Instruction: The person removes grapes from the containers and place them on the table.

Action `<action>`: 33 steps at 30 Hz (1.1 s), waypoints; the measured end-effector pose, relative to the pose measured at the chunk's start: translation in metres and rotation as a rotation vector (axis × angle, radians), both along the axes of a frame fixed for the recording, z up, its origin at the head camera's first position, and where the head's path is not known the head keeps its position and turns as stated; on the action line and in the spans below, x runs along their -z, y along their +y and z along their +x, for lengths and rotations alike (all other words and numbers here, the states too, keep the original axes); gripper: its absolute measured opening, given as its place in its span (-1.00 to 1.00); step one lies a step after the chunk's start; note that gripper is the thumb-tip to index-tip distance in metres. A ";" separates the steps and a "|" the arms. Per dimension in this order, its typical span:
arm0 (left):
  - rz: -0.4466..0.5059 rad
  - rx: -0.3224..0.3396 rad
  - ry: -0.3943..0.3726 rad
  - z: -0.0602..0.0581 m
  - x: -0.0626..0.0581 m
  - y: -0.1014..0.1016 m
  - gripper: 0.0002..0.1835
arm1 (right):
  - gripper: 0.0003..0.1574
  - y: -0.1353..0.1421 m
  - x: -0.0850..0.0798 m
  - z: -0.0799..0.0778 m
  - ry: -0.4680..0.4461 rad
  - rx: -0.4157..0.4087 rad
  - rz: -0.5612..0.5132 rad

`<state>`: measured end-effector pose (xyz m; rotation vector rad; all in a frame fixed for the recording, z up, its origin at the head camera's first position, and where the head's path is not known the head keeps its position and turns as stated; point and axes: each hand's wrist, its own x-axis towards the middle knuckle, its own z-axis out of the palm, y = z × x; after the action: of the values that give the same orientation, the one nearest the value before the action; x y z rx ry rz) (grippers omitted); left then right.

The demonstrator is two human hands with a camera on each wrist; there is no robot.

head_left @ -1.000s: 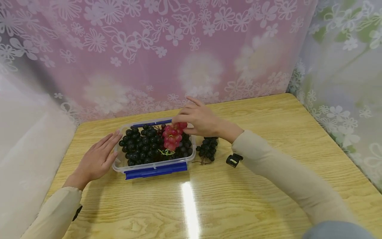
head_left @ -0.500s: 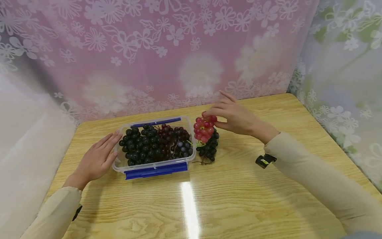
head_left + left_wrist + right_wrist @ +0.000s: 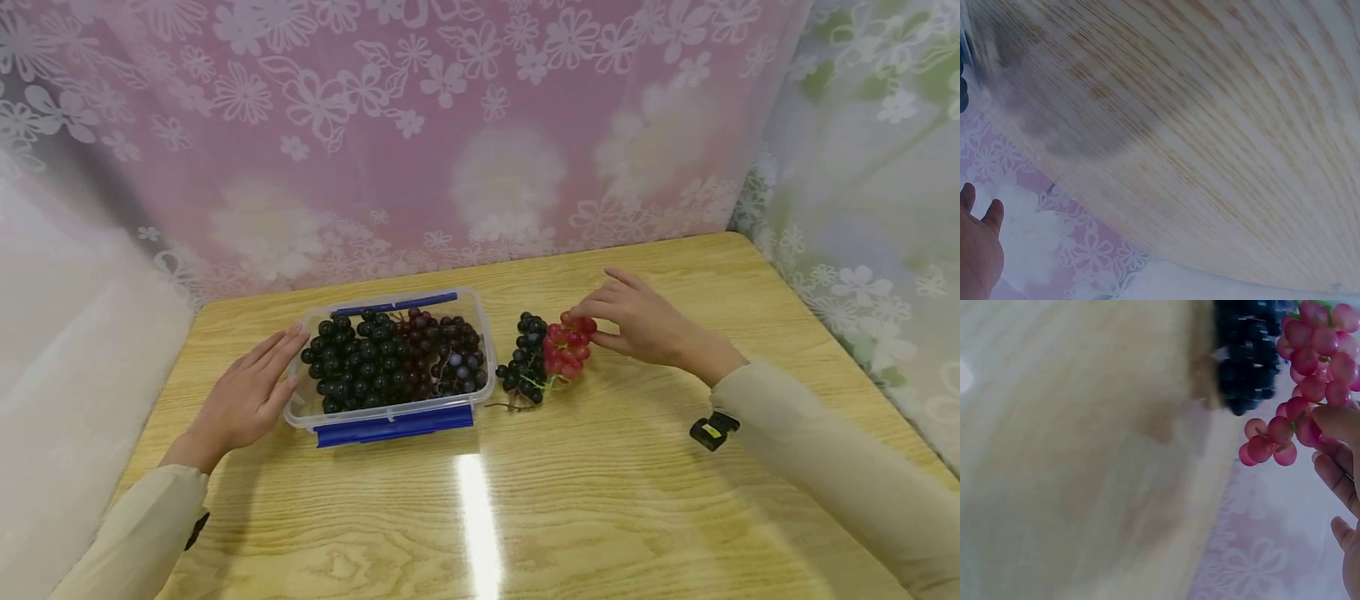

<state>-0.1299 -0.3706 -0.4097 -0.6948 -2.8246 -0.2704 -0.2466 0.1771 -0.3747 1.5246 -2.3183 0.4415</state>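
Observation:
My right hand (image 3: 641,321) pinches the upper end of a bunch of red grapes (image 3: 567,348), just right of a bunch of black grapes (image 3: 525,354) on the table. In the right wrist view thumb and fingers grip the red grapes (image 3: 1313,378) near their lower cluster. My left hand (image 3: 243,392) lies with straight fingers along the left rim of a clear plastic container (image 3: 295,408). Inside it sit black grapes (image 3: 358,362) at the left and darker reddish and bluish grapes (image 3: 457,358) at the right. The left wrist view shows only part of the left hand (image 3: 982,250).
A blue clip flap (image 3: 395,425) hangs along the container's front side, another at the back. The wooden table (image 3: 375,508) ends at a pink floral curtain (image 3: 420,150) behind and a pale floral curtain (image 3: 877,275) at the right.
My right hand has carried the red grapes out of the container, rightward past its edge and down beside the black bunch on the table. The left hand has stayed at the rim.

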 end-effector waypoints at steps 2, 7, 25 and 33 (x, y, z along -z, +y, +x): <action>0.002 -0.003 0.000 -0.001 0.001 0.001 -0.30 | -0.48 0.003 0.009 0.000 -0.001 -0.003 0.013; 0.007 0.000 0.003 -0.001 0.003 0.001 -0.30 | -0.42 0.002 0.027 -0.001 -0.014 0.002 0.039; 0.012 0.008 0.005 -0.002 0.002 0.000 -0.30 | -0.49 -0.029 0.049 -0.015 0.032 0.012 0.054; 0.011 -0.004 -0.010 -0.001 0.000 0.001 -0.29 | -0.46 -0.030 0.051 -0.015 0.060 0.031 0.081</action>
<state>-0.1309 -0.3698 -0.4093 -0.6874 -2.8314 -0.2886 -0.2614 0.1474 -0.4254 1.5143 -2.3365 0.2923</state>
